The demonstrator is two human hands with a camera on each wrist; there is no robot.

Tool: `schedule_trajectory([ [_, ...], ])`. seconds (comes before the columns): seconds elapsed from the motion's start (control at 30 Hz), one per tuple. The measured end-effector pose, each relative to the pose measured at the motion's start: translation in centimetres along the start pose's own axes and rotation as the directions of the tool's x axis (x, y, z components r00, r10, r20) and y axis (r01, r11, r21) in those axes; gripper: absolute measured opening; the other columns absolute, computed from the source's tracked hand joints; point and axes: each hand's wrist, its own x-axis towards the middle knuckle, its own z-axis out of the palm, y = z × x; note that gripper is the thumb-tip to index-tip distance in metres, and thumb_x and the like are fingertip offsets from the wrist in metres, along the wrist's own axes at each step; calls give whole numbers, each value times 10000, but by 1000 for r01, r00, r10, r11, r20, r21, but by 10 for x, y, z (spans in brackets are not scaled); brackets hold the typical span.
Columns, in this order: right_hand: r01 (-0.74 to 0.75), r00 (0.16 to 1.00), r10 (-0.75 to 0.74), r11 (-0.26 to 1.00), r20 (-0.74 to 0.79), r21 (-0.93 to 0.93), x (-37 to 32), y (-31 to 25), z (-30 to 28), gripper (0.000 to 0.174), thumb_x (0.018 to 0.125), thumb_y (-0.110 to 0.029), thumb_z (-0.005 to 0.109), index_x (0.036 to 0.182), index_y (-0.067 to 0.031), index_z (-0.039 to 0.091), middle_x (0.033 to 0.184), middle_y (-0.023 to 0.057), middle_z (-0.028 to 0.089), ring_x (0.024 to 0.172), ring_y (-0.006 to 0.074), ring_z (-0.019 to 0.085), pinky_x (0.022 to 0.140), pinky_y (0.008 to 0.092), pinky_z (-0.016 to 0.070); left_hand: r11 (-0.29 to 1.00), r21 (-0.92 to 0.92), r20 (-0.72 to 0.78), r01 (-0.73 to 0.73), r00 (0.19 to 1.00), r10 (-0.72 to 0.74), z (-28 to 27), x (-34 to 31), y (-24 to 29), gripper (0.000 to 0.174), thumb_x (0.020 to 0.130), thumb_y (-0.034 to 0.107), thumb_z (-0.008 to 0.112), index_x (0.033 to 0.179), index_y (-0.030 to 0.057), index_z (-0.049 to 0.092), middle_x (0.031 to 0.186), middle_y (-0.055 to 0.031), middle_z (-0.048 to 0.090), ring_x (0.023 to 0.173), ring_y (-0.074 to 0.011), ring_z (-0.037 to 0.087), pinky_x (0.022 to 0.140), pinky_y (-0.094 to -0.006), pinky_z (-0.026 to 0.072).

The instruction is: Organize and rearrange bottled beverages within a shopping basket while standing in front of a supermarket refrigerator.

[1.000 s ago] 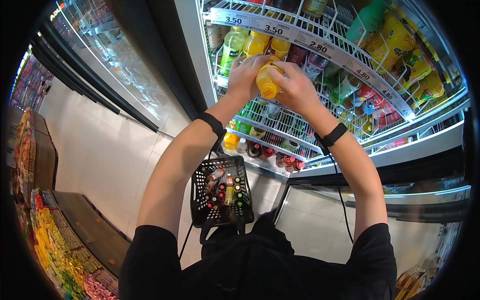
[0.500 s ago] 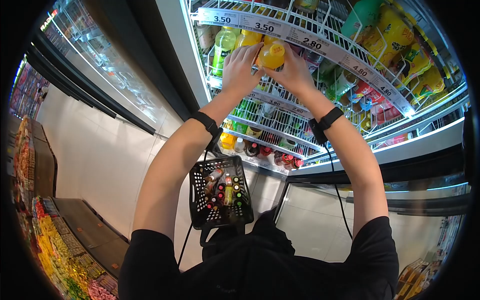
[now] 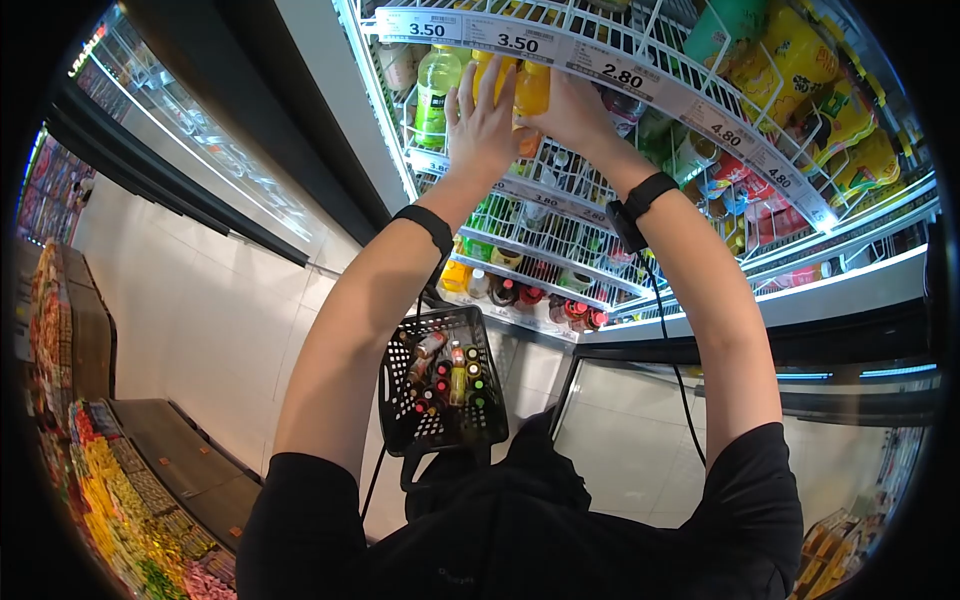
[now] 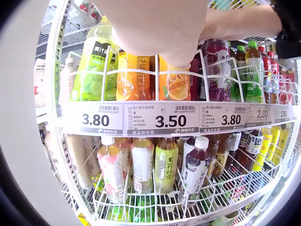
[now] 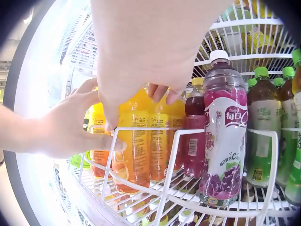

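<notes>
Both hands are raised to the upper cooler shelf (image 3: 600, 62). Between them stands an orange juice bottle (image 3: 531, 88), upright in the wire row behind the 3.50 price tag (image 4: 170, 121). My right hand (image 3: 572, 108) grips the bottle from above and behind. My left hand (image 3: 484, 112) holds its left side, fingers pointing up and thumb across the front. In the right wrist view the orange bottle (image 5: 134, 148) sits inside the white wire guard, with the left hand (image 5: 70, 127) beside it and the right hand (image 5: 141, 61) over it.
A purple grape drink (image 5: 223, 141) stands right of the orange row, a green drink (image 4: 94, 66) to its left. Lower shelves (image 4: 155, 207) hold more bottles. A black basket (image 3: 395, 400) with several bottles hangs below my arms. An open glass door (image 3: 200, 150) stands at left.
Both hands have lifted the orange bottle from chest height up and forward, turning it upright into the top shelf's wire row.
</notes>
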Motion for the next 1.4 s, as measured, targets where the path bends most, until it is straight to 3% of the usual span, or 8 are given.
schedule_trajectory([
  [0.3,30,990,-44,994,-134,-110,-26,-11,-5,965,735,-237,860,1501,-36,308,1412,252,487,1256,456,519,1068,502,441,1000,-1,28,5,1000,-5,-9,-14,6,873,845,324,770,1580,159,329,1666,-85,198,1531,-372,171,1203,-582,189],
  [0.53,248,942,-203,957,-266,148,-121,-91,-42,624,795,-69,755,1351,0,480,1244,223,582,1124,417,574,981,474,469,926,-368,-147,-81,989,27,-99,-168,-1,565,857,69,699,1384,-17,515,1362,-206,568,1281,-410,516,1099,-499,366],
  [0.63,172,965,-75,903,-250,393,-192,-139,-31,587,771,-2,744,1309,11,507,1200,221,606,1065,407,602,932,449,490,901,-343,201,266,958,-206,-126,-287,-18,367,872,50,667,1226,-24,604,1221,-201,659,1172,-379,610,1028,-457,448],
  [0.77,-65,998,61,853,25,518,-281,-190,5,499,801,0,722,1262,13,531,1211,219,606,969,325,596,822,382,505,676,-164,643,719,597,-479,-149,-456,-50,291,914,99,663,1171,-36,637,1102,-205,707,1053,-348,681,940,-416,523],
  [0.83,-296,916,110,835,385,464,-320,-203,33,430,848,-83,699,1242,1,548,1176,226,613,1053,414,606,927,468,495,536,138,837,833,190,-512,-162,-523,-66,324,932,173,674,1194,-16,649,1084,-197,718,1005,-345,701,903,-411,545],
  [0.9,-375,821,101,838,561,397,-367,-203,69,407,874,-122,687,1242,-4,558,1163,225,625,1053,415,611,922,464,500,515,198,841,834,125,-527,-169,-575,-77,348,922,193,679,1199,-16,650,1072,-197,727,996,-354,706,895,-415,551],
  [1.07,-607,168,81,794,982,38,-501,-195,140,360,911,-257,690,1160,-3,640,968,203,725,935,390,699,843,443,551,433,296,840,851,-15,-543,-154,-669,-104,367,888,225,650,1188,15,673,1075,-198,739,1042,-346,704,927,-409,548],
  [1.4,-811,85,365,566,927,-148,-592,-200,213,295,875,-276,729,1015,-17,707,916,156,751,882,315,730,812,408,574,287,301,852,910,-121,-509,-100,-672,-57,349,910,294,651,1142,37,701,1056,-191,739,1048,-338,701,939,-408,536],
])
